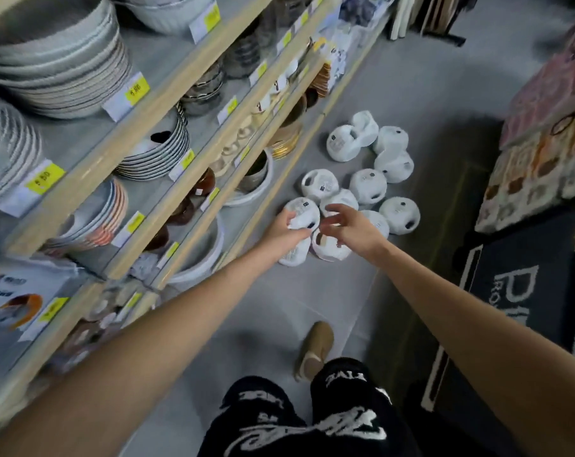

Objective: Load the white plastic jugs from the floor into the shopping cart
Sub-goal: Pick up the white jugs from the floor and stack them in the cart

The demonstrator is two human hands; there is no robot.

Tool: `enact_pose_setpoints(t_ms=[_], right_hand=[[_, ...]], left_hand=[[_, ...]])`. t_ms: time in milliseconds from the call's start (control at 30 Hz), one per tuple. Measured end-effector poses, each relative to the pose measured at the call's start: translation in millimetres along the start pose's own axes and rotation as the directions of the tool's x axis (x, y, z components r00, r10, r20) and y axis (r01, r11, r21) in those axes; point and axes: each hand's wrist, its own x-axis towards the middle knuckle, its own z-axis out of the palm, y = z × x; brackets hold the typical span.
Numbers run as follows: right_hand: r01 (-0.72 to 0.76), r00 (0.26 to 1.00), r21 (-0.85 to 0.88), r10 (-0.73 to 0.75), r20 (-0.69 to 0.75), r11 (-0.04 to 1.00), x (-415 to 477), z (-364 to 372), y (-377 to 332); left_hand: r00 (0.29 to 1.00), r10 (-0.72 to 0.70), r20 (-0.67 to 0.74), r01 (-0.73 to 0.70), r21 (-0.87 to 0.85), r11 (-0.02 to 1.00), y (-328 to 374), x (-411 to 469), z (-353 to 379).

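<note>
Down in the aisle, a cluster of white round plastic jugs (367, 186) lies tipped every which way on the grey tiled floor (312, 291), just beside the foot of the wooden shelving stacked with plates (170, 84). No shopping cart shows from here, so I can't say where it stands.

The person's left hand (284, 230) has its fingers curled over the nearest jug with the printed label (304, 209), gripping it by the body. The right hand (348, 229) hovers with fingers spread and relaxed, holding nothing, just above the neighbouring jug with the open handle loop (329, 252).

As I read it, this is the pick-up, with nearly the whole load left on the floor. To do it well, I'd hook the right fingers through that handle loop rather than palm the smooth round side; the jugs look light but slippery and apt to roll. The left grip would be surer shifted to a handle too. Lift straight up, since the jugs touch one another and a sideways drag would likely scatter them toward the dark lettered rug (510, 291). Keep elbows away from the crockery when rising.
</note>
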Motion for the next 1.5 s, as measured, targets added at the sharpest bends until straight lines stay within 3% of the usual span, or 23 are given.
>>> enact_pose_setpoints(t_ms=[233, 500, 800, 967, 1133, 1233, 1333, 1500], right_hand=[[-0.053, 0.995, -0.026, 0.055, 0.081, 0.998, 123.0, -22.2, 12.4], [-0.171, 0.978, -0.048, 0.175, 0.111, 0.984, 262.8, 22.8, 113.3], [-0.196, 0.966, -0.125, 0.213, 0.143, 0.973, 425.2, 97.3, 276.1], [-0.079, 0.972, -0.402, 0.160, 0.171, 0.912, 489.3, 142.8, 352.1], [0.088, 0.978, -0.652, 0.059, 0.200, 0.753, 525.4, 176.2, 412.5], [0.153, 0.984, -0.750, -0.028, 0.177, 0.644, 525.4, 184.6, 435.2], [0.057, 0.989, -0.735, 0.061, 0.132, 0.676, 518.9, 189.4, 450.8], [-0.278, 0.935, -0.526, 0.352, 0.043, 0.804, 497.1, 191.5, 477.2]], left_hand=[[0.963, -0.164, -0.215, 0.119, -0.207, 0.971, -5.4, 98.3, 8.4], [0.928, -0.321, -0.189, 0.250, -0.321, 0.913, -102.9, 239.6, 29.4], [0.872, -0.475, -0.120, 0.378, -0.453, 0.808, -276.1, 413.5, 95.0], [0.814, -0.571, -0.105, 0.435, -0.539, 0.721, -367.1, 482.8, 137.3], [0.737, -0.676, 0.003, 0.520, -0.642, 0.564, -425.9, 515.2, 158.7], [0.726, -0.686, 0.055, 0.542, -0.660, 0.520, -442.2, 522.8, 166.1], [0.739, -0.673, -0.002, 0.510, -0.652, 0.561, -452.4, 521.9, 167.4], [0.827, -0.542, -0.154, 0.459, -0.374, 0.806, -477.1, 522.0, 162.9]])
